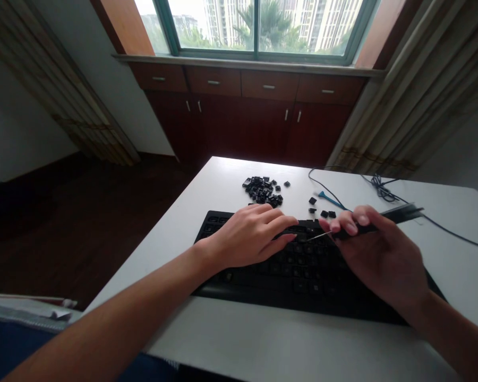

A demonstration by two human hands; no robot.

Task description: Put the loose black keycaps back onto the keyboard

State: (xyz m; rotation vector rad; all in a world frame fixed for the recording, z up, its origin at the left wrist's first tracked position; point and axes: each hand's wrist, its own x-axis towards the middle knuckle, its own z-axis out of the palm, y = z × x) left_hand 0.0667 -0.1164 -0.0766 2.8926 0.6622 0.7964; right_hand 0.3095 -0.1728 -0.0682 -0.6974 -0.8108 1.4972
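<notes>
A black keyboard (258,294) lies across the white table, with many keycaps off its upper part. My left hand (255,233) rests over its left and middle part, fingers stretched out and thumb apart, holding nothing I can see. In my right hand (386,260) is a slim black brush (404,213), its bristles pointing right and a thin metal tip pointing left. That tip reaches down to the keys in the upper middle of the keyboard, just right of my left fingertips. My hands hide parts of the keyboard.
A heap of loose black keycaps (261,188) lies behind the keyboard, with several more scattered rightward. A blue brush-like tool (330,198) lies by them. A dark cable (382,188) curls at the back right. The white table (223,329) ends at the left and front.
</notes>
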